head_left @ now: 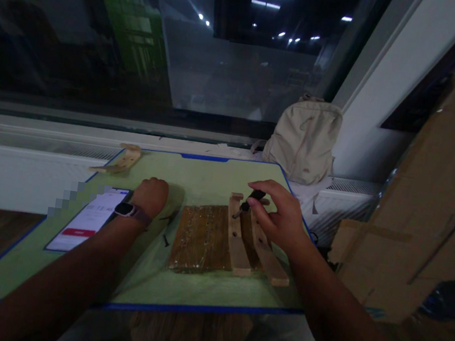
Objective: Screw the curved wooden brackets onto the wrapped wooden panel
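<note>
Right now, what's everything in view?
Table: one, green, centre
Board: one, brown, on table
Curved wooden pieces: three, pale, two on board, one far left
Screws: count unclear, dark, beside board
Screwdriver: one, black, over board
Phone: one, pale screen, left
Window: one, dark, behind
Backpack: one, beige, by window
Radiator: count unclear, white, behind
Cardboard: count unclear, brown, right
Watch: one, purplish, left wrist
Left hand: one, by phone
Right hand: one, holding screwdriver

1. The left forearm (87, 266) and the right forearm (336, 302), 2 bare arms, reach forward, well apart.
2. The left hand (152, 197) is folded like a fist, almost in line with its forearm.
3. The right hand (282, 214) points inward, its thumb (259, 213) and index finger (265, 185) in a pinching grip.
</note>
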`<state>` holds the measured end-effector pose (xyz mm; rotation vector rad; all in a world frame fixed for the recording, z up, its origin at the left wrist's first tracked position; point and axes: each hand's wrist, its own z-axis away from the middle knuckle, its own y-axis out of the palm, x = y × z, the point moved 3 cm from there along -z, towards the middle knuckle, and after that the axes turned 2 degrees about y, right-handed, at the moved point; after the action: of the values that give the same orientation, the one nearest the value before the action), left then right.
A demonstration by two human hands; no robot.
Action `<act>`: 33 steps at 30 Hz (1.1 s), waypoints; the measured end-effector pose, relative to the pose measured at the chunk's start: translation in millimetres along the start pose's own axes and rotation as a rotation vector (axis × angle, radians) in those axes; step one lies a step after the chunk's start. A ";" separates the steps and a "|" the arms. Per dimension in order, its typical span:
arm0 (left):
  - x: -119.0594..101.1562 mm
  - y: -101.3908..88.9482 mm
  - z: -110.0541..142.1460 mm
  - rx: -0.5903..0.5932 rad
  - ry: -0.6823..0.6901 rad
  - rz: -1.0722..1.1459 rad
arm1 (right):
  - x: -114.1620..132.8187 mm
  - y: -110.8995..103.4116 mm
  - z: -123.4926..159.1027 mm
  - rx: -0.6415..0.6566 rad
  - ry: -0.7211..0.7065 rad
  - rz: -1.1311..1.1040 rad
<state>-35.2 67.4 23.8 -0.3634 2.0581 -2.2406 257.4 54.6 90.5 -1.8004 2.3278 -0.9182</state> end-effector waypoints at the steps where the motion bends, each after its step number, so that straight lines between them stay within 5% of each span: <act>1: -0.7 -0.1 0.7 0.001 -0.005 0.001 | -0.1 0.0 0.0 0.000 0.003 0.001; 19: -5.8 -3.2 -0.9 -0.164 0.081 0.044 | -4.8 0.7 1.0 0.004 0.025 0.027; 26: -7.1 -3.7 -5.1 -0.268 0.135 0.225 | -23.5 -5.8 8.0 -0.307 0.227 -0.143; 33: -3.0 -13.6 0.2 -0.375 0.161 0.617 | -43.6 -3.3 4.7 -0.433 0.364 -0.341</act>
<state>-30.8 69.1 36.9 0.4016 2.2540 -1.5699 275.8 91.3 75.0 -2.4434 2.6484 -0.8909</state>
